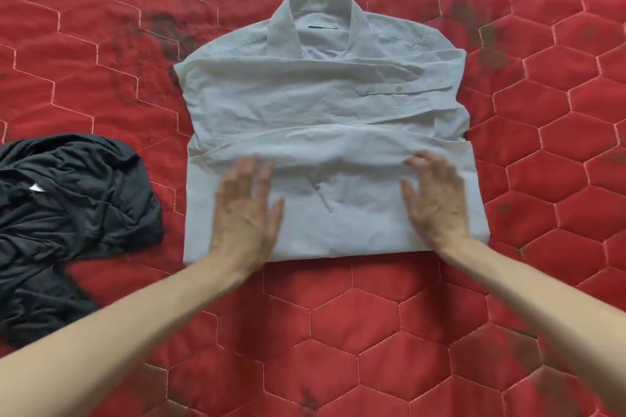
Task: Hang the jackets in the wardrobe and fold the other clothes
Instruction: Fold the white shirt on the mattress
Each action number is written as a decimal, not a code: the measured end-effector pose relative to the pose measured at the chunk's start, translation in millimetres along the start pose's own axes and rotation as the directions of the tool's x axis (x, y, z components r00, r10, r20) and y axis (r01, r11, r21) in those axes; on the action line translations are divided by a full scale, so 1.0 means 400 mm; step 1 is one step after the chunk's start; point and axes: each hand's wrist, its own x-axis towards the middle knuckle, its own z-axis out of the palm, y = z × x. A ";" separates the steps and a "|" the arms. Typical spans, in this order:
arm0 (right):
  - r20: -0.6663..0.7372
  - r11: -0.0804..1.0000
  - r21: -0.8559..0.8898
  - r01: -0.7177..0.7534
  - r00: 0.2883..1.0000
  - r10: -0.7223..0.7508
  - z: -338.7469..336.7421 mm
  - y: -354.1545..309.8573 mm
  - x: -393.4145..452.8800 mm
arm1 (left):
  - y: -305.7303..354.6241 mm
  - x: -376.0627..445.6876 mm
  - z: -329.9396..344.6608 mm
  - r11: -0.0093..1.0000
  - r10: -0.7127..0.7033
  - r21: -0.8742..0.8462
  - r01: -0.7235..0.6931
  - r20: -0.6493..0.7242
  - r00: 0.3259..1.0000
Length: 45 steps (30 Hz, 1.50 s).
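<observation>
A pale blue collared shirt [315,101] lies face up on the red quilted bed, collar away from me, sleeves tucked in and the lower part folded up over the body. My left hand [245,210] lies flat on the folded lower part, left of its middle, fingers straight. My right hand [437,200] rests flat on the same fold toward the right, fingers spread. Neither hand grips the cloth. Both hands look motion-blurred.
A crumpled black garment [67,206] with a small white label lies on the bed to the left of the shirt, apart from it. The red hexagon-quilted bed cover [355,332] with dark stains fills the whole view.
</observation>
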 end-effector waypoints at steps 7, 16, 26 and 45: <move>0.195 0.985 0.025 0.170 0.966 -0.171 0.142 -0.171 -0.058 | 0.101 -0.021 0.152 0.961 0.257 0.064 -0.267 0.132 0.957; 0.175 0.989 -0.106 -0.105 0.977 0.122 0.080 0.116 -0.039 | -0.181 -0.041 0.138 0.987 -0.118 0.118 0.108 0.077 0.990; 0.127 0.969 -0.194 -0.152 0.976 0.179 0.042 0.173 -0.043 | -0.232 -0.050 0.087 0.982 -0.053 0.185 0.045 0.041 0.998; 0.383 0.782 -0.258 0.567 0.803 -0.456 -0.088 0.237 -0.214 | -0.146 -0.154 -0.004 0.923 0.287 0.203 -0.328 0.209 0.935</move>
